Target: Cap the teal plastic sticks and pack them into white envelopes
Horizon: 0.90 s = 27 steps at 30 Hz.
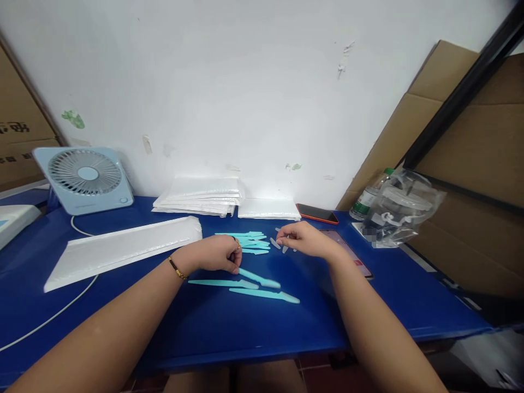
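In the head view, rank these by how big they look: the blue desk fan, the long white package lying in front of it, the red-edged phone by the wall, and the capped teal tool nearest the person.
1. Long white package
2. Blue desk fan, smaller in outline than the package
3. Capped teal tool and red-edged phone: too alike in apparent area to rank; the tool is longer but far thinner and lies nearer the camera.

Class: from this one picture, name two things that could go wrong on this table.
The left hand grips a capped teal blade while two more lie just below; a forearm sweep might push them off the blue table. The right hand works over tiny loose caps, easily scattered or lost.
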Motion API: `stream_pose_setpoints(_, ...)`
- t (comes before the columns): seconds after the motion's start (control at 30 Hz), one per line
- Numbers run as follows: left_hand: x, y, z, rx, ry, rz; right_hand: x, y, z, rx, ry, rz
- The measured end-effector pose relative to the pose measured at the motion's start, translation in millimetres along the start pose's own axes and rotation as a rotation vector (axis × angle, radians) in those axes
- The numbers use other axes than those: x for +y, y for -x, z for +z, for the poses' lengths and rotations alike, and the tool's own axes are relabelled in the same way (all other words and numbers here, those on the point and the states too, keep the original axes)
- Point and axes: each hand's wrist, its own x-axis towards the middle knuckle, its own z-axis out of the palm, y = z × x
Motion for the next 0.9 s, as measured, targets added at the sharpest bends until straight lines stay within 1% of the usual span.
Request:
stream_pose_setpoints(0.1,0.1,-4.0,0.0,0.168,-0.033,-0.076,-5.8,2.4,-1.3,-0.108,-0.029,0.006)
stream_pose_setpoints(0.2,5.2,-6.2,-2.0,0.291,-0.1,-0.109,-10.8,0.0,1.9,-0.142,0.009,-0.014)
stream_pose_setpoints(0.3,11.7,-6.2,-4.1,0.354,-0.146,-0.091,-15.1,-5.5,8.5,-0.162,0.081,-0.071)
stream_pose_setpoints(0.4,10.9,-5.8,-6.0,0.348,-0.151,-0.079,-13.5,-9.1,11.8,-0.168,0.166,-0.108)
stream_pose_setpoints(0.47,3.9,-6.5,-6.9,0.342,-0.159,-0.1,-7.0,-9.0,10.0,-0.147,0.183,-0.105)
stream_pose_setpoints(0.53,-6.1,-7.8,-7.5,0.342,-0.167,-0.144,2.9,-7.8,6.0,-0.101,0.173,-0.063)
stream_pose_setpoints(0.6,-14.0,-8.7,-7.8,0.361,-0.161,-0.179,13.2,-6.8,1.6,-0.018,0.172,0.002)
stream_pose_setpoints(0.67,-15.5,-7.5,-8.3,0.381,-0.139,-0.173,21.1,-6.7,-1.4,0.093,0.205,0.037)
stream_pose_setpoints(0.7,-13.5,-5.9,-8.6,0.368,-0.121,-0.152,23.4,-7.1,-2.2,0.144,0.223,0.036)
stream_pose_setpoints(0.73,-9.8,-3.6,-8.8,0.327,-0.098,-0.126,24.5,-7.5,-2.5,0.178,0.236,0.023)
stream_pose_setpoints(0.77,-5.2,-0.9,-8.9,0.253,-0.073,-0.101,24.5,-7.9,-2.4,0.196,0.242,0.005)
stream_pose_setpoints(0.8,-0.1,1.9,-8.7,0.154,-0.048,-0.084,23.4,-8.1,-2.2,0.196,0.235,-0.011)
stream_pose_setpoints(0.87,8.9,6.7,-7.3,-0.041,-0.008,-0.091,18.6,-8.0,-1.2,0.165,0.195,-0.032)
stream_pose_setpoints(0.9,11.9,8.1,-6.1,-0.106,0.005,-0.108,15.0,-7.6,-0.4,0.145,0.172,-0.039)
